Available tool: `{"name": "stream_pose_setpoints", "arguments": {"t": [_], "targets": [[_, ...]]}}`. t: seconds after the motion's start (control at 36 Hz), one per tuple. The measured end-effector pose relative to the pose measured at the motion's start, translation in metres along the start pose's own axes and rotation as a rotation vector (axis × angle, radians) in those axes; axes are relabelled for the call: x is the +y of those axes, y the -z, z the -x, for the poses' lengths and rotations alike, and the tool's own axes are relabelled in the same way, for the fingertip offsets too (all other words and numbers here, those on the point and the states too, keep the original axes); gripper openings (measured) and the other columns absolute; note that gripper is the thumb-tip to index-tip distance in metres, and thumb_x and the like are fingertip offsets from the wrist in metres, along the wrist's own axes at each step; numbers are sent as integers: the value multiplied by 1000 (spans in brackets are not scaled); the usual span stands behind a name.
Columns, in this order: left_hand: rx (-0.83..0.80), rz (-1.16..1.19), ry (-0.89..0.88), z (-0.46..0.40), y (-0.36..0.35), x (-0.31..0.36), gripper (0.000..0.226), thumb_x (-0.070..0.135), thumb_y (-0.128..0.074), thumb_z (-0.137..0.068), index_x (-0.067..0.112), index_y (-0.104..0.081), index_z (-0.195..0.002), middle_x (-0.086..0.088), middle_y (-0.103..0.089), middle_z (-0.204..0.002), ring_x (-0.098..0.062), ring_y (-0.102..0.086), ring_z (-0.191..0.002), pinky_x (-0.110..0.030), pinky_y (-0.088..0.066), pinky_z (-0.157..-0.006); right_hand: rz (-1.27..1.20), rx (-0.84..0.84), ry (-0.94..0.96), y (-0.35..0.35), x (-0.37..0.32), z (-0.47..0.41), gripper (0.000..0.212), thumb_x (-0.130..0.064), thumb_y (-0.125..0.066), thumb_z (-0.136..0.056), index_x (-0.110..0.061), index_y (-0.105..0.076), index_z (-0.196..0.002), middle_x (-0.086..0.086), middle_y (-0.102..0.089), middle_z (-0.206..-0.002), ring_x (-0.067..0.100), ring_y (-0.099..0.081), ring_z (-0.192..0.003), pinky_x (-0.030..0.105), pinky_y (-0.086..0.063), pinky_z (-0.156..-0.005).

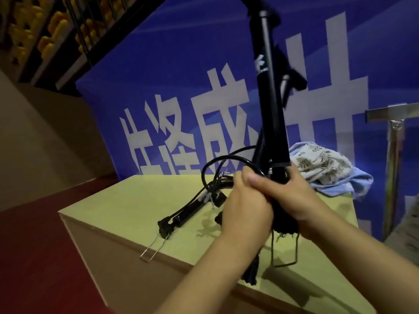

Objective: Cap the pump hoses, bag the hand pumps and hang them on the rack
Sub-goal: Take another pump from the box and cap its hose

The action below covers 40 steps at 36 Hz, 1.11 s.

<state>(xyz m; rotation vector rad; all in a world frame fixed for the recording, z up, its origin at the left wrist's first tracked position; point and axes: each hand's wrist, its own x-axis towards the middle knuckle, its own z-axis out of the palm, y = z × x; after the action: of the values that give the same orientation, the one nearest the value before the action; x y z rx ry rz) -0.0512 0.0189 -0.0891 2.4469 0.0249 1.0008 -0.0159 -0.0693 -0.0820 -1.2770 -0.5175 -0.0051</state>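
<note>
A black hand pump [271, 105] stands almost upright above the table, its top reaching out of the frame. My right hand [292, 196] grips its lower end. My left hand [247, 200] is wrapped over the same spot, holding the pump's black hose [217, 163], which loops out to the left. Wire foot loops [284, 252] hang from the pump's base below my hands. A second black pump [188, 211] lies flat on the yellow-green table [127, 200], with its wire foot [154, 247] sticking toward the table's front edge.
A crumpled blue and patterned cloth [326, 171] lies at the table's back right. A metal rack [395, 155] stands at the right. A blue banner with white characters [181, 98] hangs behind the table. Shelves with yellow goods [34, 35] fill the upper left.
</note>
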Motion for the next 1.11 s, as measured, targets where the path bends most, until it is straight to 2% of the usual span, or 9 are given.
{"name": "stream_pose_setpoints", "arguments": {"t": [0.11,0.25,0.33,0.39,0.47,0.67,0.78,1.03,1.11], "targets": [[-23,-50,-174,28,-4,9,64,43,-11,-90,6,-25,-141,-6,-31,-130,-25,-54,-98,-29,-45,-80,11,-50,-13,11,-17,1,35,-23,-80,-66,-16,-66,-98,1,-73,-82,17,-71,-78,26,-53,-64],[-159,268,-230,45,13,12,56,53,-18,-96,34,-14,-149,18,-27,-147,3,-33,-130,-16,-31,-105,34,-13,38,25,-38,9,6,-14,-69,-79,-11,-66,-84,2,-68,-64,10,-67,-56,21,-53,-47],[-69,508,-93,63,13,-11,33,53,-37,-91,39,-62,-109,21,-66,-104,6,-59,-96,-12,-46,-80,8,-44,10,35,-50,18,3,-12,-65,-83,-10,-63,-83,3,-72,-66,11,-67,-54,23,-54,-45],[118,504,55,73,6,-31,22,49,-53,-85,30,-64,-81,11,-64,-78,-4,-59,-73,-15,-44,-63,-1,-66,-4,40,-54,24,3,-12,-63,-84,-9,-64,-84,3,-72,-68,11,-68,-56,22,-54,-47],[173,668,335,81,-1,-45,43,58,-64,-76,18,-56,-89,-1,-61,-86,-18,-57,-80,-24,-46,-75,-43,-66,-30,45,-53,32,6,-10,-61,-85,-6,-64,-87,4,-71,-68,12,-67,-56,21,-53,-47],[-391,912,190,73,13,-11,73,87,-56,-55,45,-56,-114,8,-64,-121,-16,-60,-115,-36,-45,-99,-68,-65,-52,35,-44,39,10,-10,-66,-82,-6,-64,-90,7,-70,-70,18,-67,-60,28,-58,-52],[-502,778,133,53,20,6,94,56,-76,-59,49,-24,-137,14,-49,-137,-8,-59,-116,-40,-46,-100,36,-104,-10,25,-47,26,22,-15,-72,-78,-10,-63,-98,10,-70,-88,24,-70,-77,33,-60,-67],[-385,847,223,18,11,-8,49,11,-67,-84,21,-41,-124,-1,-63,-108,-21,-68,-92,-41,-53,-89,270,-191,20,11,-50,-10,34,-26,-75,-78,-16,-59,-106,6,-69,-98,20,-69,-90,36,-57,-84],[-272,875,235,12,8,-17,35,8,-60,-89,22,-45,-119,2,-63,-105,-15,-66,-91,-36,-54,-78,301,-222,49,8,-54,-14,24,-32,-69,-83,-23,-58,-103,-6,-65,-90,6,-64,-80,26,-52,-74]]}}
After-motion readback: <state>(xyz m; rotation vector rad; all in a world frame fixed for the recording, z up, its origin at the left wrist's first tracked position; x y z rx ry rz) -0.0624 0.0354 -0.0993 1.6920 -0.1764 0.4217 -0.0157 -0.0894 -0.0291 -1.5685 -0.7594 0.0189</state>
